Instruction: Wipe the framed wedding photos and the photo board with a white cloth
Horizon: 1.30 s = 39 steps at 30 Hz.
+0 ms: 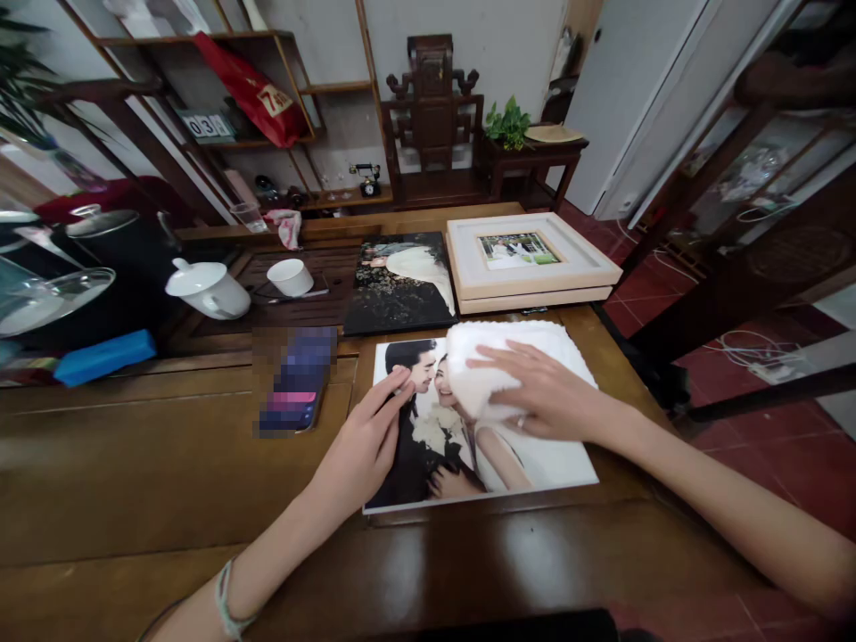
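Note:
A large wedding photo print point(448, 437) of a couple lies on the wooden table in front of me. My left hand point(371, 437) rests on its left edge, fingers stretched out and flat, holding nothing. My right hand point(541, 392) is over a white fluffy cloth point(468, 357), its fingers pressed into the folds and partly gripping it. The cloth covers the upper right part of the photo. Just beyond, a dark wedding picture panel point(394, 294) lies flat beside a stack of light wooden picture frames point(461, 245).
Left of the photo lies a phone point(300, 383) with its screen blurred. Further left are a blue box point(105, 357), a lidded white teapot point(209, 290), a white cup point(291, 278) on a dark tea tray point(267, 316) and a black pot point(113, 241). The table edge point(642, 383) runs along the right.

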{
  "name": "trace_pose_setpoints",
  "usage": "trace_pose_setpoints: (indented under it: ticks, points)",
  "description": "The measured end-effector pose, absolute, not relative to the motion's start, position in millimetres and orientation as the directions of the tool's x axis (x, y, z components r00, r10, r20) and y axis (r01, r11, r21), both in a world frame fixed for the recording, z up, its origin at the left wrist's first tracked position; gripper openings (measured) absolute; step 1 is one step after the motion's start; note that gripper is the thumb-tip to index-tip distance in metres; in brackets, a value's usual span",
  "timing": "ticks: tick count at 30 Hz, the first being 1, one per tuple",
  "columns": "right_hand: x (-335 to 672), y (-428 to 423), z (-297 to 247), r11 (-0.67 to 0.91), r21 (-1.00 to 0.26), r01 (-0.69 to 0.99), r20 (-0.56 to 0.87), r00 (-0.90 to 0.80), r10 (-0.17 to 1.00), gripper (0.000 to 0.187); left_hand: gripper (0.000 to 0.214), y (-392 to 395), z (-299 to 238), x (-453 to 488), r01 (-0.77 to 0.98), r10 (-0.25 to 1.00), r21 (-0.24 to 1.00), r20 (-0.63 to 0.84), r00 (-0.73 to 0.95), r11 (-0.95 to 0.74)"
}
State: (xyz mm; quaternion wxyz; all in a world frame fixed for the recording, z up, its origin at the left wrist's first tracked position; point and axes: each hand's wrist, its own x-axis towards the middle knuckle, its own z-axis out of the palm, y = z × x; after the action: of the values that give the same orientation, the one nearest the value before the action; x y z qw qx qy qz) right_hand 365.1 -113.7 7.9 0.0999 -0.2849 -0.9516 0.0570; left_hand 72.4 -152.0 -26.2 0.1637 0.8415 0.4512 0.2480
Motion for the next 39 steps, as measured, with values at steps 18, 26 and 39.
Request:
trace_pose_setpoints:
  ticks: [18,26,39]
  points:
    - [376.6,-203.6,8.4,0.882,-0.224,0.415,0.171,-0.874,0.455,0.016,0.042,-153.0,-27.4,74.3,0.664,0.811,0.466,0.312,0.496,-0.585]
    - [388.7,-107.6,-5.5,0.762,-0.106,0.638,0.351,-0.693,0.629,0.028,0.040,-153.9,-29.0,72.7,0.657,0.795,0.448,0.338,0.503,-0.607]
    - [356.1,-231.9,7.5,0.900,-0.175,0.399,0.192,-0.883,0.428,0.014,0.042,-153.4,-30.4,71.6,0.659,0.798,0.449,0.332,0.503,-0.603]
